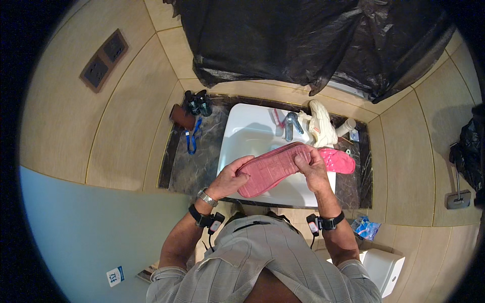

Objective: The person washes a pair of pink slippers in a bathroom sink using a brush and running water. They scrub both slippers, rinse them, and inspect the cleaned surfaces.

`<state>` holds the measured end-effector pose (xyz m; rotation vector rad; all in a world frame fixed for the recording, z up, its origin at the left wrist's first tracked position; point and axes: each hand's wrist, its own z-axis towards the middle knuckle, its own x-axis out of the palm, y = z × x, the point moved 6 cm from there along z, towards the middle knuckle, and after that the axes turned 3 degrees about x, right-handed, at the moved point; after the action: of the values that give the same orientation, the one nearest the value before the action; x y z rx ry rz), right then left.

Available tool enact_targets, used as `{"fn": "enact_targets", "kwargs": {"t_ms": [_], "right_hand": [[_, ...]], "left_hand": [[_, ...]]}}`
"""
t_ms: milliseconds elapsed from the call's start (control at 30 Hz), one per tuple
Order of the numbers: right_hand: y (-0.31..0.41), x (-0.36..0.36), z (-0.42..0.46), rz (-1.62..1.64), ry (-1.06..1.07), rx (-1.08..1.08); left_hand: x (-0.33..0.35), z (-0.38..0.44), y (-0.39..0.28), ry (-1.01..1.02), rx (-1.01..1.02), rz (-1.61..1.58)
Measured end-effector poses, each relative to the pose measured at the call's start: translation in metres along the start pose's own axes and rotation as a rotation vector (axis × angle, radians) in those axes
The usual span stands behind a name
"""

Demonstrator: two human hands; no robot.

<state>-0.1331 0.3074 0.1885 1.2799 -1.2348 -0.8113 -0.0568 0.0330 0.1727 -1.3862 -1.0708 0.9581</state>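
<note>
Both my hands hold a long dusky-pink slipper (271,172) with its flat, ribbed sole facing up. It is tilted over the front of a white washbasin (237,147). My left hand (231,180) grips the lower left end, thumb on top. The upper right end is in my right hand (314,170), with the thumb pressed on the sole. A brighter pink fabric item (339,161) with white marks lies just beyond my right hand, partly hidden by it. Behind the slipper stands a chrome faucet (291,127).
On the basin's back rim are a pink-and-white brush (277,117) and a cream sneaker (322,125). A white bottle (346,127) stands to its right. On the dark marble counter (201,166) at left are dark bottles (199,104), a brown container (182,117) and a blue strap (193,138).
</note>
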Motion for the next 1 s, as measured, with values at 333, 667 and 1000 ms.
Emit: {"fn": "enact_targets", "kwargs": {"t_ms": [333, 667, 1000], "right_hand": [[0.003, 0.006, -0.006, -0.008, 0.016, -0.005], [0.003, 0.005, -0.012, -0.004, 0.021, -0.007], [-0.003, 0.001, -0.019, -0.029, 0.024, 0.005]], "left_hand": [[0.002, -0.006, -0.001, 0.006, 0.012, -0.037], [0.000, -0.012, 0.010, 0.014, -0.005, -0.084], [0.011, -0.018, 0.002, 0.010, -0.044, -0.022]]}}
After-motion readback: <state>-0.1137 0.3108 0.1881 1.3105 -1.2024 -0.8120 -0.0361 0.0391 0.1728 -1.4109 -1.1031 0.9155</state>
